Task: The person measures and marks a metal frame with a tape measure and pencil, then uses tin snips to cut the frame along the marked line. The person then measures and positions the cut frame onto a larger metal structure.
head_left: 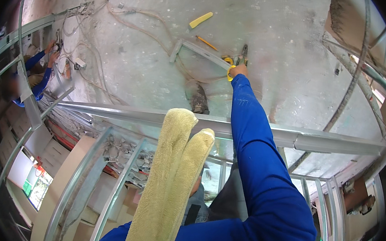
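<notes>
My right hand reaches down to the floor, its fingers curled at a yellow-handled tool whose kind I cannot make out. Just beyond it are another yellow piece and a dark-jawed hand tool, partly hidden by the hand. Left of these lies an L-shaped grey metal piece. An orange pencil and a yellow, knife-like tool rest farther off. A pale yellow towel hangs in front of the view. Behind its right edge a bit of skin shows, perhaps my left hand; its fingers are hidden.
A metal channel crosses between me and the concrete floor. Loose cords trail across the floor. At far left, another person in blue works with both hands. Metal studs and rubble lie below.
</notes>
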The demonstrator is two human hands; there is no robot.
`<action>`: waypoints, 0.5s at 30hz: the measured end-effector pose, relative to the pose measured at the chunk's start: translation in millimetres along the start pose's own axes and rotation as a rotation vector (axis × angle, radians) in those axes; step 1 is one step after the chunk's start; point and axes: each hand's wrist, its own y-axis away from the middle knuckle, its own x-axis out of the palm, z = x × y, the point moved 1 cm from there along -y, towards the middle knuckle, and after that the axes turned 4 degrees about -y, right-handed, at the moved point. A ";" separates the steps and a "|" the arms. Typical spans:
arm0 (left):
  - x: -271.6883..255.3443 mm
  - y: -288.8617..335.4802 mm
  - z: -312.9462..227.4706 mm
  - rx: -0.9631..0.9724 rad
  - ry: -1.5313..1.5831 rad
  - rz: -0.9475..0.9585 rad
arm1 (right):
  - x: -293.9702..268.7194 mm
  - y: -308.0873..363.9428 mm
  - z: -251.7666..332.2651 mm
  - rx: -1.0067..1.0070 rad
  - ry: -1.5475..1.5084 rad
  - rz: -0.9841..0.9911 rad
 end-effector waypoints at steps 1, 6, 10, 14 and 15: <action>-2.6 -3.6 1.7 -0.006 -0.036 -0.002 | 6.6 -6.6 2.2 0.031 0.025 0.028; -4.2 -13.5 11.8 -0.027 -0.163 -0.008 | 14.5 -26.3 4.4 -0.091 0.148 0.129; -0.5 -11.7 26.0 0.497 -0.258 -0.616 | -14.0 -6.8 11.8 -0.070 -0.075 -0.039; 20.9 -11.5 24.3 0.073 -0.059 -0.173 | -84.9 76.3 37.7 -0.201 -0.381 -0.261; 19.7 -12.1 19.8 0.165 -0.037 -0.291 | -107.4 110.6 45.2 -0.262 -0.355 -0.368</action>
